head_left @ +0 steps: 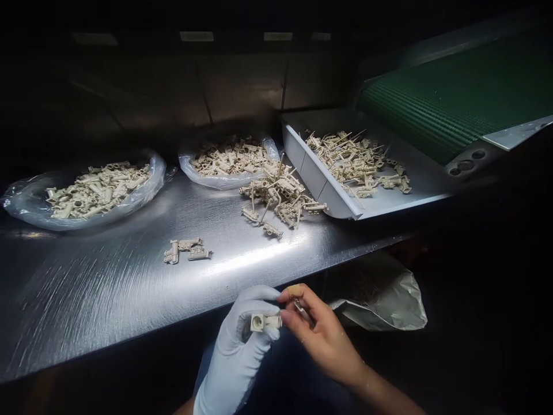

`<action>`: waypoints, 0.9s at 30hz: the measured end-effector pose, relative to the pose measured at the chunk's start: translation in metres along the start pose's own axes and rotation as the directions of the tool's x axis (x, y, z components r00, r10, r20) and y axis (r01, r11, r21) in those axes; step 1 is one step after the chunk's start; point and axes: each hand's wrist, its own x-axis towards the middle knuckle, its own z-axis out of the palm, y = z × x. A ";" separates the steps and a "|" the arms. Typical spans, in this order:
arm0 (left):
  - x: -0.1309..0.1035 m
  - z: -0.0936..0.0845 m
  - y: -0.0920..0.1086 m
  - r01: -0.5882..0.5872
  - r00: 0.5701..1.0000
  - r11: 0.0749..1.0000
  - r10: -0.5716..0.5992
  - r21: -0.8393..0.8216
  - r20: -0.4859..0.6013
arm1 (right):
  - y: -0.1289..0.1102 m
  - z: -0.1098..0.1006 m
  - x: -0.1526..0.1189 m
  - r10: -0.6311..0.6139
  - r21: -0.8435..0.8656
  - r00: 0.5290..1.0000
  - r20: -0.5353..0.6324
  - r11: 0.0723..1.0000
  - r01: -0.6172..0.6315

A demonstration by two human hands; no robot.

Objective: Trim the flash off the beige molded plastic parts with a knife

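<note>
My left hand (242, 340), in a white glove, is closed around a beige molded plastic part (258, 323), whose round opening faces me. My bare right hand (322, 331) is at the part's right end, with thumb and index finger bent together and a tan wrap (294, 290) on the index finger. A slim, metallic-looking piece (303, 311) shows inside the curled right fingers; its kind is not clear. Beyond the hands, a few similar loose parts (186, 248) lie on the metal table (142, 294). A tangled pile of parts with sprues (280, 193) sits farther right.
Two clear plastic bags (158, 167) (220, 183) of beige parts stand at the back. A white tray (319, 167) with more parts is at right, under the end of a green conveyor belt (458, 86). A silvery bag (401, 300) hangs below the table edge.
</note>
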 end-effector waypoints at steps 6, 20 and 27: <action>0.000 -0.006 0.008 -0.076 0.997 0.975 0.075 0.207 0.012 | -0.022 -0.026 0.005 -0.385 -0.414 0.916 0.110 0.820 0.394; 0.005 -0.012 0.002 -0.310 0.950 0.819 0.254 0.482 0.181 | -0.091 -0.037 0.018 -0.547 -0.820 0.730 0.411 0.128 0.558; 0.005 -0.010 -0.001 -0.340 0.940 0.784 0.307 0.520 0.152 | -0.096 -0.034 0.021 -0.558 -0.808 0.724 0.406 0.151 0.569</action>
